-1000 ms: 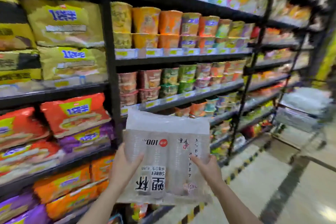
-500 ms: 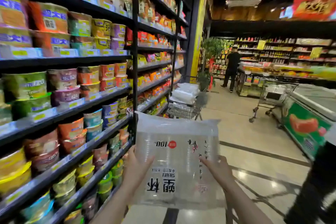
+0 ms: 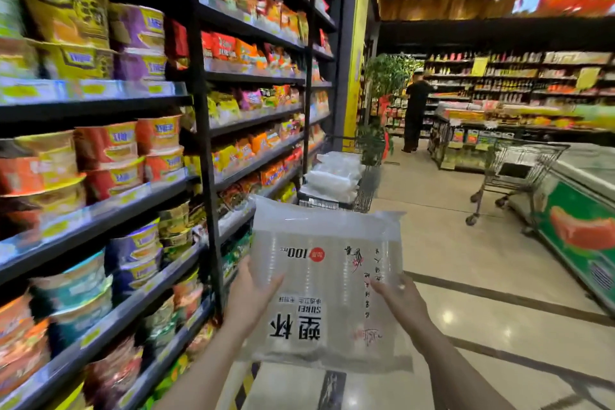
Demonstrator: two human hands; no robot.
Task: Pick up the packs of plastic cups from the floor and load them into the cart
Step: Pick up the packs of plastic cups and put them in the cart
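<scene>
I hold a clear pack of plastic cups (image 3: 327, 283) in front of me at chest height, printed side up, with black characters and a red dot. My left hand (image 3: 250, 301) grips its left edge and my right hand (image 3: 401, 304) grips its right edge. Ahead, just past the pack, stands the wire cart (image 3: 364, 191) beside the shelving. Several more white packs of cups (image 3: 336, 176) lie stacked in it.
Tall black shelves (image 3: 199, 150) of instant noodle bowls and snack bags line the left. A green chest freezer (image 3: 585, 206) runs along the right, with an empty trolley (image 3: 519, 173) before it. A person in black (image 3: 416, 113) stands far down the aisle.
My view has swung right from the shelves to look down the aisle, and the cart now sits nearer. Both hands keep the same hold on the pack.
</scene>
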